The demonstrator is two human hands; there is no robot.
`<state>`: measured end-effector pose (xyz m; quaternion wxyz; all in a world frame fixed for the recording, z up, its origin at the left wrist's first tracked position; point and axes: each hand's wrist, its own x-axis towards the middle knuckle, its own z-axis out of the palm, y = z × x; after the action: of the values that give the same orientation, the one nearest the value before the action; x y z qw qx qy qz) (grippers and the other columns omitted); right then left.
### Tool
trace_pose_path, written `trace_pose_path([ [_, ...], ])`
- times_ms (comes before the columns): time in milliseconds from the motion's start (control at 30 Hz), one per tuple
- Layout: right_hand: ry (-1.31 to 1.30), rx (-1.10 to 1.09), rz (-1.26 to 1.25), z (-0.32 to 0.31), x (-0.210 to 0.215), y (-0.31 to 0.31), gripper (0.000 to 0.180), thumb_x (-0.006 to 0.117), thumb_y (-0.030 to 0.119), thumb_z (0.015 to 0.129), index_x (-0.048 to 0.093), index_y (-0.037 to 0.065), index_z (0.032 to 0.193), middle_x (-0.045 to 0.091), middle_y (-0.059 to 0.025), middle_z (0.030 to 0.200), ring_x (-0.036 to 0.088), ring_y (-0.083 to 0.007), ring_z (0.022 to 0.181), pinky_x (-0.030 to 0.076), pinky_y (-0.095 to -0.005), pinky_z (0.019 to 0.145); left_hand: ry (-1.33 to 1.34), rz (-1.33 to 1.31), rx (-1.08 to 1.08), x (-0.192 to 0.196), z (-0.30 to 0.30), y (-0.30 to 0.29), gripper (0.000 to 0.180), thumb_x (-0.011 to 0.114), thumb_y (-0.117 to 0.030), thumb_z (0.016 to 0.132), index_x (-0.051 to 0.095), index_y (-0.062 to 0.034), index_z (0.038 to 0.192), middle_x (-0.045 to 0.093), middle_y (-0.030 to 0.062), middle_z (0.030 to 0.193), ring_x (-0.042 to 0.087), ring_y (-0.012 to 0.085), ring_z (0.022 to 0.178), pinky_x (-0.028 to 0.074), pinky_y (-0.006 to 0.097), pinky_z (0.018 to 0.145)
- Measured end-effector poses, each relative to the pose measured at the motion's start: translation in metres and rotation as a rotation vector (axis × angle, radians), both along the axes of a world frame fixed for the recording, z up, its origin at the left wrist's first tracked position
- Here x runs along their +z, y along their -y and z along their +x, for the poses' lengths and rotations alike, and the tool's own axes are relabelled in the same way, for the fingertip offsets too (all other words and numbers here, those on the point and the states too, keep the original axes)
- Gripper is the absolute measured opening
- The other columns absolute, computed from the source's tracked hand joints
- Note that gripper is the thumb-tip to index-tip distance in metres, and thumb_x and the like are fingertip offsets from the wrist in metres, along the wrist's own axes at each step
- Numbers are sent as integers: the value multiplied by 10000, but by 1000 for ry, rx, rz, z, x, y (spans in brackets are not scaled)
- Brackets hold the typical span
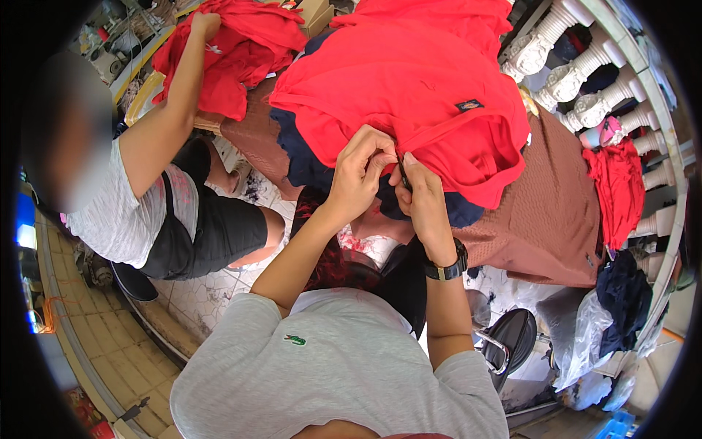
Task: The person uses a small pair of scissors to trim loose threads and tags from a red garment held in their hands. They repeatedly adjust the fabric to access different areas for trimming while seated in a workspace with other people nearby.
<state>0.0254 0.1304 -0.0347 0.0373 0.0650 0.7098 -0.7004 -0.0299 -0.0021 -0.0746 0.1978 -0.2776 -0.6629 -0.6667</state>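
A red garment (380,80) with a small dark label (469,105) lies spread over the table in front of me, on top of navy cloth (294,150). At its near edge my left hand (358,175) is closed, pinching the red fabric between thumb and fingers. Close beside it, my right hand (424,194) is wrapped round a thin black tool (404,175); its tip points at the pinched spot. The fingers hide most of this tool, so its exact kind does not show.
Brown cloth (541,212) covers the table. On the left, a seated co-worker's hand (205,25) holds another red garment (241,44). White balusters (563,84) line the right side, with red cloth (616,190) and a plastic bag (585,340) beside them. A black stool (515,340) stands below.
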Motion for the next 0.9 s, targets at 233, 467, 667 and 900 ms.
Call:
trace_pose_path([
  [233, -13, 2, -139, -6, -10, -6, 455, 446, 353, 1069, 519, 68, 722, 319, 72, 586, 274, -28, 505, 197, -240, 454, -29, 3, 97, -8, 1, 1, 62, 639, 16, 910, 579, 6, 900, 594, 111, 856, 614, 233, 778, 490, 316, 715],
  [467, -62, -15, -52, 11, 9, -9, 458, 399, 383, 1088, 555, 53, 811, 328, 69, 607, 273, -24, 520, 213, -236, 464, 188, 72, 179, -3, 15, -4, 50, 645, 27, 903, 601, 14, 922, 648, 124, 838, 645, 252, 787, 499, 344, 705],
  [667, -138, -18, 139, 12, -3, 0, 513, 409, 407, 1089, 630, -18, 906, 388, 34, 596, 353, -65, 529, 310, -279, 498, 144, -83, 126, 0, 11, 8, 52, 633, -8, 944, 598, 20, 918, 673, 93, 879, 638, 147, 853, 503, 282, 795],
  [900, -126, -49, 252, -1, -8, 6, 505, 490, 380, 1059, 643, -19, 789, 440, -19, 565, 411, -81, 545, 328, -315, 505, 120, -101, 110, 4, 13, 10, 40, 633, 15, 913, 594, 15, 903, 659, 99, 884, 619, 193, 834, 496, 307, 788],
])
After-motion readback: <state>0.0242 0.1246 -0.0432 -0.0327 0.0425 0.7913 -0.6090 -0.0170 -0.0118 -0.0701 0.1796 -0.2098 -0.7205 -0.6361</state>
